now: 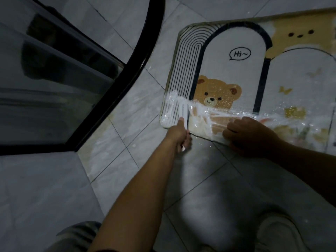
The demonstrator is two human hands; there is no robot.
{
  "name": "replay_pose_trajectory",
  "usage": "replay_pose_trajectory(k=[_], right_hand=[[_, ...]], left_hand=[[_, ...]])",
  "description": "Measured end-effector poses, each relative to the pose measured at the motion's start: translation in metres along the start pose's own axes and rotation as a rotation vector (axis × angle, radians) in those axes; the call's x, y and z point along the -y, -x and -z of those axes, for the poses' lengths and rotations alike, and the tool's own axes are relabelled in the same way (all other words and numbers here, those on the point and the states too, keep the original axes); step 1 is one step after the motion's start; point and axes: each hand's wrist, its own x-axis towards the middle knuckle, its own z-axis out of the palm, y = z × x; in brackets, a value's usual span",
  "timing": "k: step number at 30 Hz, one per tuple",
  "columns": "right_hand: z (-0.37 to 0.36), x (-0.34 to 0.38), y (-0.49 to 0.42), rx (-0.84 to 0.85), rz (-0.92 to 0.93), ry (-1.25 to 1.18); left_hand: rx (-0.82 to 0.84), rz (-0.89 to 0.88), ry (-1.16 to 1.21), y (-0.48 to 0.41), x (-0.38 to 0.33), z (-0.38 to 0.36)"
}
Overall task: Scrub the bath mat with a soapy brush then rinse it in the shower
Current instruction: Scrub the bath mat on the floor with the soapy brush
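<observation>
Okay, I've got the bath mat (pixel 227 75) flat on the tiled floor (pixel 209 179), just beside the shower enclosure (pixel 54 70), with foam (pixel 209 110) banded across its near edge. My left hand (pixel 179 132) is closed round a white brush (pixel 184 113) at the near-left corner; it's blurred, so I can't make out the bristles. My right hand (pixel 252 135) sits on the near edge with fingers bent, pinching or just pressing, I can't tell. We're scrubbing, I'd say, and only this strip looks soapy, so I want short overlapping strokes working away from me toward the far bears, the mat held so it doesn't creep. For containers, only the shower, and its dark glass hides whatever is inside
</observation>
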Motion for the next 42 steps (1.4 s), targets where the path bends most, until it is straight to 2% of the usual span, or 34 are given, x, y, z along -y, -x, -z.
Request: replay_pose_trajectory(k=[3,6,9,11,16,22,29,35,40,42], right_hand=[[0.001,0.001,0.001,-0.003,0.006,-0.026],[-0.005,-0.002,0.002,-0.033,0.022,0.002],[-0.003,-0.001,0.002,-0.022,0.044,-0.030],[-0.005,-0.002,0.003,-0.016,0.072,-0.026],[-0.004,-0.003,0.004,0.019,0.080,0.001],[0.001,-0.003,0.001,0.064,0.109,0.009],[-0.002,-0.001,0.001,0.061,0.092,0.007],[-0.004,-0.001,0.000,0.096,0.073,0.006],[-0.006,-0.001,0.001,0.093,0.048,-0.010],[-0.006,0.000,0.002,0.097,0.032,-0.013]], left_hand=[[-0.010,0.006,-0.099,0.006,0.009,0.014],[-0.153,-0.036,-0.242,0.017,0.037,0.037],[-0.279,-0.043,-0.426,-0.002,0.021,0.053],[-0.316,-0.052,-0.455,-0.020,-0.002,0.058],[-0.208,-0.079,-0.453,-0.023,-0.015,0.061],[-0.278,-0.058,-0.579,-0.002,0.039,0.112],[-0.326,-0.181,-0.550,-0.029,-0.031,0.063],[-0.229,-0.100,-0.671,0.002,0.034,0.101],[-0.261,-0.158,-0.567,-0.026,-0.024,0.065],[-0.289,-0.239,-0.638,-0.033,-0.031,0.058]])
